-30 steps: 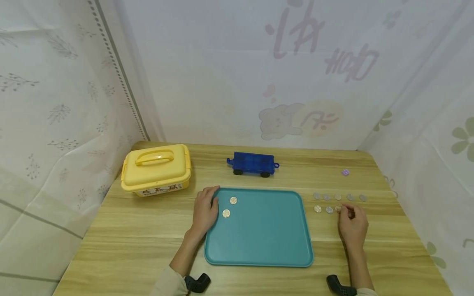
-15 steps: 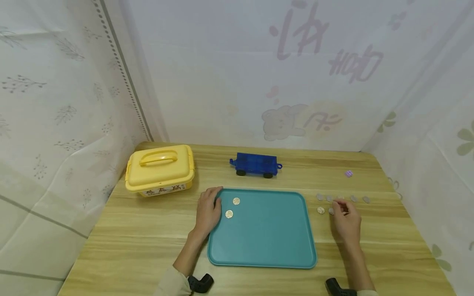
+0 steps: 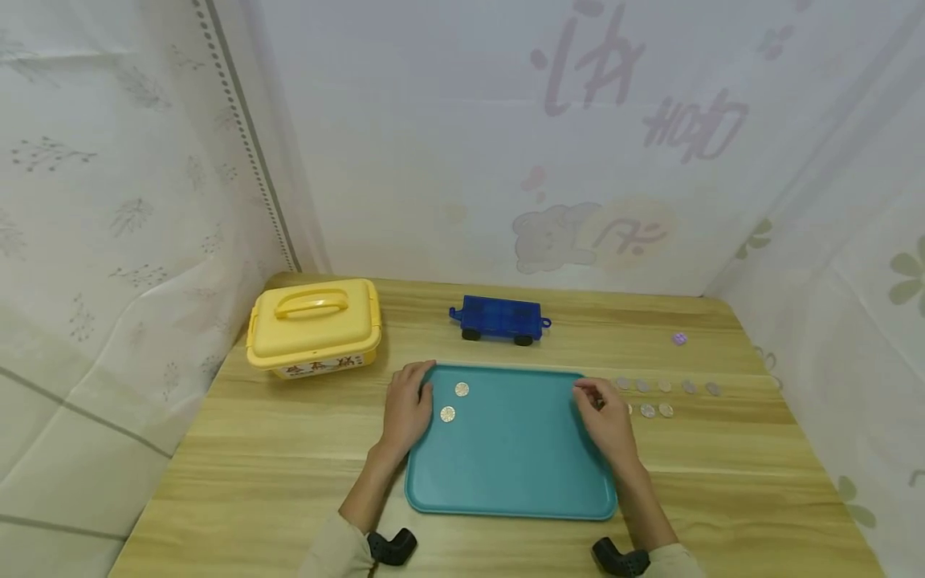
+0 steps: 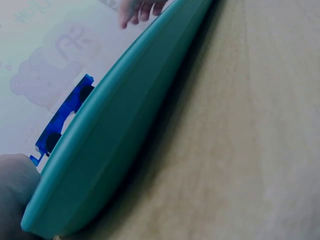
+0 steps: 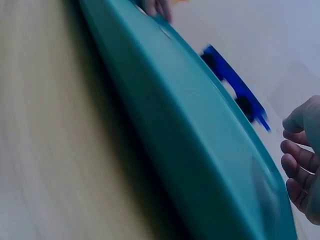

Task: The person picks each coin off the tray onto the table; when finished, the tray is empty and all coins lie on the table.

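- Background: pale printed cloth (image 3: 433,144) hangs behind and on both sides of a wood-grain counter (image 3: 253,466).
- Work surface: a teal tray (image 3: 513,457) lies flat on the counter. Two coins (image 3: 448,414) sit inside it, apart, near its left side.
- Supply: to the right of the tray, loose coins (image 3: 664,387) lie in two rows on the counter. Five show in the far row and three in the near row, the leftmost of these partly hidden by the right hand.
- Left grip: the left hand (image 3: 408,409) rests on the tray's left rim, fingers relaxed, and appears to steady it.
- Right grip: the right hand (image 3: 607,421) is over the tray's right edge, fingers curled, thumb close to the index finger. Whether a coin is pinched there cannot be told; none is visible.
- Step in hand (judgement): transfer of coins from counter to tray, at the carrying stage.
- Next move (judgement): if a coin is held, it calls for bringing the right hand leftward and low, then parting the fingertips beside the two coins without disturbing them.
- Standing clear behind: a yellow lidded box (image 3: 314,325), a blue wheeled cart (image 3: 501,317) and, at right, a small purple piece (image 3: 679,339).
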Demonstrator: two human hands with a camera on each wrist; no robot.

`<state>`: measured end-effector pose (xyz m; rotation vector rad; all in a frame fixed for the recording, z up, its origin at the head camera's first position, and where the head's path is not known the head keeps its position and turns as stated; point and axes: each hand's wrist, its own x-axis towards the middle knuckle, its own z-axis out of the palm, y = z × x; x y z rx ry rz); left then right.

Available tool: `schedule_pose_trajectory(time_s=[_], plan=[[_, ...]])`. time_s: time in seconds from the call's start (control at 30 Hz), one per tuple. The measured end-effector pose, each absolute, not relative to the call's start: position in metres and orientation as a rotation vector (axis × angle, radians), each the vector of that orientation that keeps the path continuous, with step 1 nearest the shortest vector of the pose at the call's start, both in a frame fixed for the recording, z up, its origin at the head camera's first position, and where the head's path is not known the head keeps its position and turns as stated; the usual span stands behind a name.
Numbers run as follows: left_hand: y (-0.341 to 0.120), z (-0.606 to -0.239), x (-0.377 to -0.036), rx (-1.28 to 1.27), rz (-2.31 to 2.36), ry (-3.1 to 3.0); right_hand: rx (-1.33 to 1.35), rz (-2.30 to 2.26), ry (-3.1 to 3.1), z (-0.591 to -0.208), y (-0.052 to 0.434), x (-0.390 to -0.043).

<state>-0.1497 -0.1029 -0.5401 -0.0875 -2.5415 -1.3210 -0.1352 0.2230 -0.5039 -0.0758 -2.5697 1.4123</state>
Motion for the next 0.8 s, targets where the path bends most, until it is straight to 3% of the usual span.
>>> schedule_pose_trajectory(time_s=[0.27, 0.57, 0.8], plan=[[-0.103, -0.539, -0.150, -0.086, -1.320, -2.544, 0.237, 1.377, -2.548, -0.510, 0.172, -0.143], [-0.103, -0.540, -0.150, -0.083, -1.311, -2.546, 0.373, 1.380, -2.626, -0.509, 0.116, -0.154], [-0.103, -0.540, -0.150, -0.082, -1.300, -2.567, 0.469, 1.136, -2.749, -0.521, 0.084, -0.158]])
